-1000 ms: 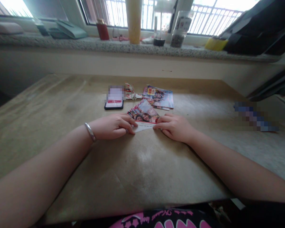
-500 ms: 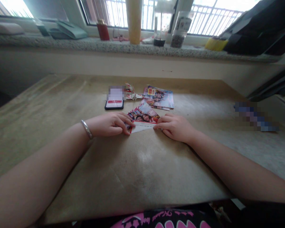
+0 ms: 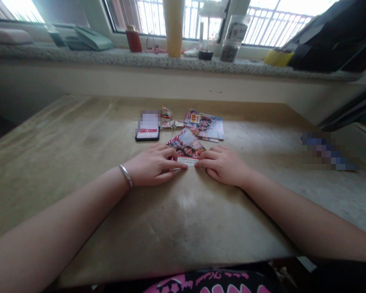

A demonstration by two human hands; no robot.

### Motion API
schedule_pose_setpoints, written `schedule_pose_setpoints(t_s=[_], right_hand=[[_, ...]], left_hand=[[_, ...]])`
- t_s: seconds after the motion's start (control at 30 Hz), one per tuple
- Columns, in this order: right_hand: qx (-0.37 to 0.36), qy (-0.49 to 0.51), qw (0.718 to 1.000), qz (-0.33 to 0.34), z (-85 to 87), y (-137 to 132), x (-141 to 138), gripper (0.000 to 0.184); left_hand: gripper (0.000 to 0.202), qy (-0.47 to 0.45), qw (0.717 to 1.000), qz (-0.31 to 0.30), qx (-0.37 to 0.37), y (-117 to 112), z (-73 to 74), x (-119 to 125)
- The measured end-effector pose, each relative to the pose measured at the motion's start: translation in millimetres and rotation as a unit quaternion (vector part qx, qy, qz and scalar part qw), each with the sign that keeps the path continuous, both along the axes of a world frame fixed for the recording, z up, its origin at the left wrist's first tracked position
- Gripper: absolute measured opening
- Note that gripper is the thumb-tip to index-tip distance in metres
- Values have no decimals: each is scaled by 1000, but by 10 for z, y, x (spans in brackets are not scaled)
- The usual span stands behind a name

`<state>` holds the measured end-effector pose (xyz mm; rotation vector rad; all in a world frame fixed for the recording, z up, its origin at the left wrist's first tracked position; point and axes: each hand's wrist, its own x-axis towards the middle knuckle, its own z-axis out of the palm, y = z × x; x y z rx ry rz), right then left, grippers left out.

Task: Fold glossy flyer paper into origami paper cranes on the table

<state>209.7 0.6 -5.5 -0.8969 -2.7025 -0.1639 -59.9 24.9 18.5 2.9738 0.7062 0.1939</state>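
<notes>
Left hand (image 3: 154, 166) and right hand (image 3: 223, 165) are pressing a folded flyer (image 3: 187, 146) on the table (image 3: 183, 228).
The left index finger is stretching along its near edge, the right fingers are bunching; whether either hand is pinching, I cannot tell. A smartphone (image 3: 148, 132) is lying beyond.

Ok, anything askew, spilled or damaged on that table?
Nothing spilled or damaged that I can see. The printed sheets behind the triangular paper are stacked askew, edges not lined up. Pixelation hides much of the phone and the item at far right, so can't judge those.
</notes>
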Motion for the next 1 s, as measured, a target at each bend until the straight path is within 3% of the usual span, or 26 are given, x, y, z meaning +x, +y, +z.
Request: schedule_pose_setpoints(t_s=[0.1, 0.27, 0.57, 0.8, 1.0], right_hand=[[-2, -15, 1000, -3, 9, -6, -24, 31], [-4, -27, 1000, 6, 18, 2, -25, 31], [-29, 13, 999, 18, -13, 51, 98, 33], [-42, 47, 998, -7, -3, 85, 237, 26], [-67, 66, 995, -14, -11, 115, 328, 26]], left_hand=[[35, 1, 999, 4, 36, -33, -69, 69], [33, 1, 999, -28, 15, -7, -49, 48], [31, -17, 995, -42, -94, 31, 99, -75], [46, -78, 983, -77, -151, 101, 73, -141], [53, -104, 971, -67, -205, 166, 33, -204]])
